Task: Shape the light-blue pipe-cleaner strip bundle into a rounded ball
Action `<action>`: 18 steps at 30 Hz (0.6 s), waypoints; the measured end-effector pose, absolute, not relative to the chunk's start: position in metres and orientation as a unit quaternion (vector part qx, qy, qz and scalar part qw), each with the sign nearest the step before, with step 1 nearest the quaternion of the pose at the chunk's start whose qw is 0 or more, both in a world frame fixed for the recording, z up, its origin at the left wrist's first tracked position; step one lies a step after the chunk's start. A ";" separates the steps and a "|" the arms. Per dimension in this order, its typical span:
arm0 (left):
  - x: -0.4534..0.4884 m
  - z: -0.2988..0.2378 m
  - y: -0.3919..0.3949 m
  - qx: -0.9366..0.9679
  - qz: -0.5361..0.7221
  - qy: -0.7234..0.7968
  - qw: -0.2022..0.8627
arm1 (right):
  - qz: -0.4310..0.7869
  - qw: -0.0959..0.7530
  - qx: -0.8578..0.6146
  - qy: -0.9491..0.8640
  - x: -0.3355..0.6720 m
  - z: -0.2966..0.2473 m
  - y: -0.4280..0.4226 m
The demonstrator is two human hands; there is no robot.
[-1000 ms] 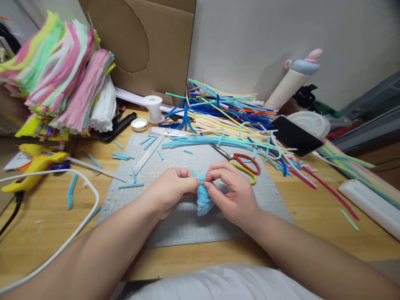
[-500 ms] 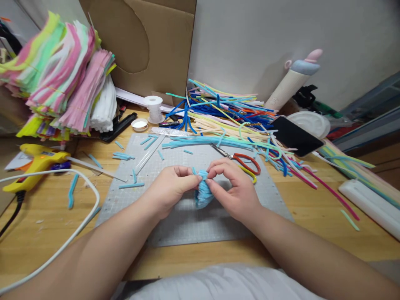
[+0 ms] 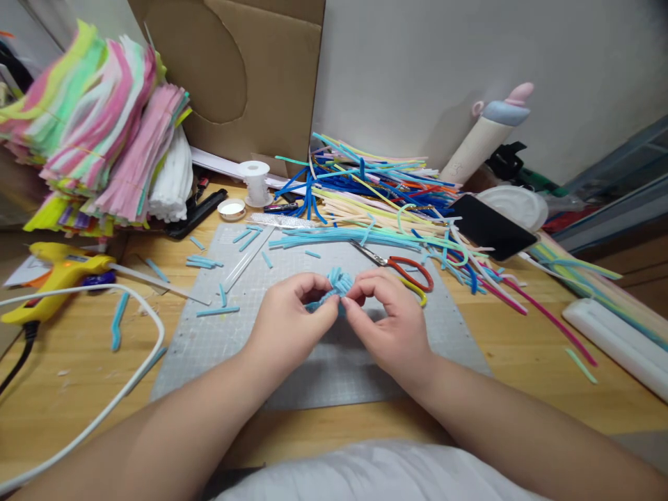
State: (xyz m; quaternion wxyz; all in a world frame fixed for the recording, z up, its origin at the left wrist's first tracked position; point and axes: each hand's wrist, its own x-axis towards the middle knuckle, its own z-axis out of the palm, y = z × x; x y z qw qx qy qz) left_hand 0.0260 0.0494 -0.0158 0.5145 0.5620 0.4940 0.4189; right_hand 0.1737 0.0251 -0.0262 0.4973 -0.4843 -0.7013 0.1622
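Between my two hands, above the grey cutting mat [image 3: 334, 386], is a small light-blue bundle of bent pipe cleaners [image 3: 342, 282]. My left hand [image 3: 297, 313] pinches it from the left with thumb and fingers. From the right, my right hand [image 3: 389, 313] grips it, the thumb tip close to the left thumb. The fingers hide much of the bundle's lower part. Just beyond my right hand lie scissors [image 3: 410, 273] with red and yellow handles. Cut pieces of blue pipe cleaner [image 3: 218, 312] are scattered on the mat to the left.
A yellow glue gun [image 3: 60, 275] with its cord lies at left, below bundled pastel pipe cleaners [image 3: 104, 132]. Loose pipe cleaners [image 3: 376, 188] pile up at the back. A phone [image 3: 490, 226], a white bottle [image 3: 477, 142] and a spool [image 3: 255, 184] stand or lie around the mat.
The light-blue bundle has been turned: it hung below my fingertips before, and now its coiled top shows above them. Both hands stay nearly in place.
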 end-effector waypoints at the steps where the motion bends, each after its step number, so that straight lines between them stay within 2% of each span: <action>1: 0.025 -0.016 0.049 0.586 0.426 0.491 0.484 | 0.171 0.498 -0.485 -0.698 0.173 -0.027 0.025; 6: 0.021 -0.012 0.048 0.656 0.424 0.479 0.400 | 0.199 0.499 -0.472 -0.699 0.175 -0.027 0.026; 11: 0.017 -0.006 0.051 0.746 0.336 0.429 0.382 | 0.226 0.488 -0.453 -0.711 0.188 -0.023 0.034; 14: 0.016 -0.003 0.052 0.746 0.286 0.430 0.421 | 0.369 0.454 -0.445 -0.678 0.193 -0.023 0.039; 18: 0.014 -0.002 0.055 0.663 0.246 0.431 0.561 | 0.577 0.470 -0.433 -0.509 0.190 -0.024 0.041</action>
